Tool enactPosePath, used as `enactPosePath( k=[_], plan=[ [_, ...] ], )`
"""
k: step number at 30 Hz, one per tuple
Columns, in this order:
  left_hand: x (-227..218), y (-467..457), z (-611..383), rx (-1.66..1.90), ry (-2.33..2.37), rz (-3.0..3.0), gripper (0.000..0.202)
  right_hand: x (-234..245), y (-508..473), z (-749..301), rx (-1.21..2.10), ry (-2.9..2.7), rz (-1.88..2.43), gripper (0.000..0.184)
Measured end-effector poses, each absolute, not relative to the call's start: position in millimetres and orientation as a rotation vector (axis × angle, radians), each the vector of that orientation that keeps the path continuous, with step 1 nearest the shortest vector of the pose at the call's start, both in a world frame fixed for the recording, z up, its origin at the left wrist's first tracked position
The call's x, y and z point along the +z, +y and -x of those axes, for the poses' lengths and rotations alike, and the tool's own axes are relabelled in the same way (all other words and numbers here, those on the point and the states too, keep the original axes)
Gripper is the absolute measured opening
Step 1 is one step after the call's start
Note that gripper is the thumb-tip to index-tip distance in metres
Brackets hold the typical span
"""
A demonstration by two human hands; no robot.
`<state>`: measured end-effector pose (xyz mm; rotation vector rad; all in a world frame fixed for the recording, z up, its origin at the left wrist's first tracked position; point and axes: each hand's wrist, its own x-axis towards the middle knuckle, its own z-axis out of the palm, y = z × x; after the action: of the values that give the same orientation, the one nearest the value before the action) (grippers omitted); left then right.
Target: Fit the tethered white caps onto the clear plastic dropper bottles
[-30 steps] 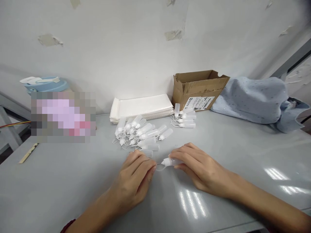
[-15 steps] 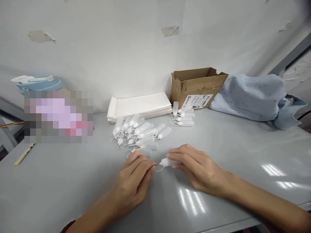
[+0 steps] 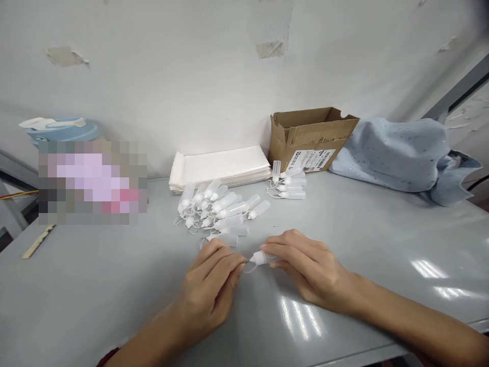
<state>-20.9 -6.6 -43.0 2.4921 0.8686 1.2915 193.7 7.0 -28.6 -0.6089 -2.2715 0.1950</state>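
Note:
My right hand (image 3: 305,262) is closed around a small translucent needle-tip bottle (image 3: 262,258), held on its side just above the grey table (image 3: 114,285). My left hand (image 3: 212,285) pinches its fingertips together at the bottle's thin tip, on something too small to make out. A thin loop hangs below the tip. Just beyond my hands lies a heap of several like bottles (image 3: 221,209), and a smaller group of bottles (image 3: 290,184) rests further back to the right.
A stack of white bags (image 3: 221,168) lies against the wall. An open cardboard box (image 3: 311,135) stands beside it, with a blue cloth bundle (image 3: 401,155) to its right. A light blue lidded container (image 3: 61,127) sits at far left.
Both hands stay together at the same bottle; my left fingertips have closed in slightly on its tip. The view shifted a little.

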Motion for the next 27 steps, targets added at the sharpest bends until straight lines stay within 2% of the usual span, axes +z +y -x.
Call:
enactPosePath(
  k=[4, 10, 17, 27],
  plan=[
    [-40, -8, 20, 1.311, 0.849, -2.571, 0.023, -27, 7, -193, 0.074, -2.264, 0.521, 0.034],
    [-35, -13, 18, 1.280, 0.855, -2.624, 0.023, -17, 3, -193, -0.003, -2.294, 0.502, 0.024],
    [-31, -17, 17, 1.301, 0.861, -2.694, 0.020, -12, 0, -194, -0.064, -2.309, 0.456, 0.022],
    [-28, -9, 25, 1.400, 0.981, -2.795, 0.021, -15, 3, -197, 0.239, -2.303, 0.745, 0.023]
  ],
)
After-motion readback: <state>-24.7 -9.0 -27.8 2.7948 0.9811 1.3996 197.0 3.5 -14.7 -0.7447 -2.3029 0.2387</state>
